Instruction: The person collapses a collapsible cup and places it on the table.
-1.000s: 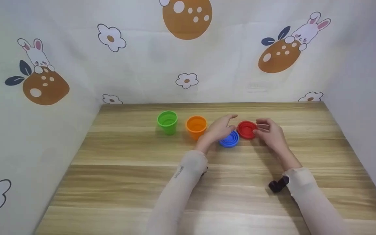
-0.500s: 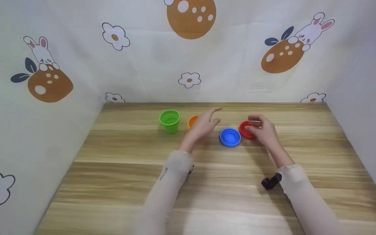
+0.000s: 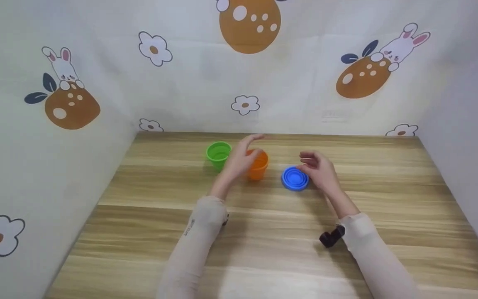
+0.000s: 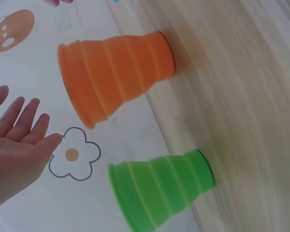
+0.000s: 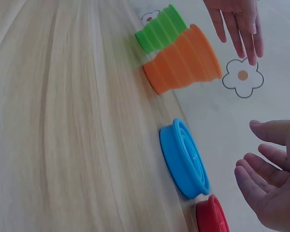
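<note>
My left hand [image 3: 237, 162] hovers above the green collapsible cup [image 3: 217, 153] and the orange collapsible cup [image 3: 258, 167], partly covering both in the head view. Its fingers are spread and hold nothing. In the left wrist view both the orange cup [image 4: 116, 72] and the green cup [image 4: 159, 188] stand extended and upright, apart from the hand. Beside a flattened blue collapsible cup [image 3: 294, 178], my right hand [image 3: 322, 172] hangs in the air with loosely bent fingers. A flattened red cup [image 5: 211, 215] shows in the right wrist view; the right hand hides it in the head view.
All the cups stand in a row on a wood-grain table [image 3: 255, 241]. Pale walls [image 3: 197, 83] with rabbit and flower prints enclose the table at the back and both sides. A black wrist camera [image 3: 331, 236] sits at the right cuff.
My left hand has moved left, from over the blue cup to over the orange and green cups. My right hand has moved left from beside the red cup, now covering it in the head view.
</note>
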Demonstrator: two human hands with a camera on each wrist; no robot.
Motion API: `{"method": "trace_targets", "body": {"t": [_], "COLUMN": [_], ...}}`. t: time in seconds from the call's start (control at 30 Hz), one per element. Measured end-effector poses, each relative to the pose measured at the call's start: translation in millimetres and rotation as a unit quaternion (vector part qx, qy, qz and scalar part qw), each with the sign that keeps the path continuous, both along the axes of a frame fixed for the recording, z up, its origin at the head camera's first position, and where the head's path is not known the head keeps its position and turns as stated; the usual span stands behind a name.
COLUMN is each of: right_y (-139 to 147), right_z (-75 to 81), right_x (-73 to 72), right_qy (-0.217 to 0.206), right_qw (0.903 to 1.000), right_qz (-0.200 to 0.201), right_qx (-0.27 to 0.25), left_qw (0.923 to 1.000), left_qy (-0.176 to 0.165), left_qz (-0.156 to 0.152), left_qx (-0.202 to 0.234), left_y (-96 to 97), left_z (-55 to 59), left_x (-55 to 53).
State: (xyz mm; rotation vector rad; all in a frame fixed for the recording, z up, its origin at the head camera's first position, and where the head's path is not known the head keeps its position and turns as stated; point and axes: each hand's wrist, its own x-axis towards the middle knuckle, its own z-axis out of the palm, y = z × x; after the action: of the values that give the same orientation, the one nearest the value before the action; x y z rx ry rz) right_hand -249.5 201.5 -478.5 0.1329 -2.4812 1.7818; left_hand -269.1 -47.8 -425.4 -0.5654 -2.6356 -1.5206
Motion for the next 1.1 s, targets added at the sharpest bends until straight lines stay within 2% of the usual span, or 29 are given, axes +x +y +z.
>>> {"method": "trace_targets", "body": {"t": [0.33, 0.43, 0.47, 0.57, 0.7, 0.87, 1.0, 1.1], "right_y": [-30, -37, -40, -45, -47, -54, -60, -64], "right_z": [-4.3, 8.3, 14.9, 13.0, -7.6, -8.0, -8.5, -9.6], "right_x": [-5.1, 2.7, 7.4, 7.0, -5.3, -5.9, -5.9, -6.0], "right_qy": [-0.016, -0.018, -0.017, -0.013, -0.005, -0.007, -0.012, -0.019], "right_qw": [0.9991, 0.9987, 0.9987, 0.9986, 0.9988, 0.9988, 0.998, 0.9974], "right_qz": [0.022, 0.033, 0.037, 0.04, 0.035, 0.037, 0.045, 0.048], "right_qx": [-0.032, -0.035, -0.03, -0.031, -0.033, -0.032, -0.042, -0.051], "left_qw": [0.9994, 0.9991, 0.999, 0.9985, 0.998, 0.9972, 0.9949, 0.9911], "left_qy": [0.013, 0.012, 0.007, -0.013, -0.034, -0.049, -0.076, -0.099], "left_qz": [0.012, 0.012, 0.013, 0.014, 0.01, 0.001, 0.003, 0.001], "left_qx": [0.028, 0.04, 0.043, 0.05, 0.053, 0.056, 0.065, 0.088], "left_y": [-19.7, -22.9, -23.9, -26.6, -29.1, -30.9, -31.2, -30.8], "left_z": [-18.7, -24.6, -26.1, -29.5, -33.3, -38.8, -41.8, -43.9], "left_x": [-0.7, -0.7, -0.3, 1.2, 2.6, 3.6, 4.5, 5.4]}}
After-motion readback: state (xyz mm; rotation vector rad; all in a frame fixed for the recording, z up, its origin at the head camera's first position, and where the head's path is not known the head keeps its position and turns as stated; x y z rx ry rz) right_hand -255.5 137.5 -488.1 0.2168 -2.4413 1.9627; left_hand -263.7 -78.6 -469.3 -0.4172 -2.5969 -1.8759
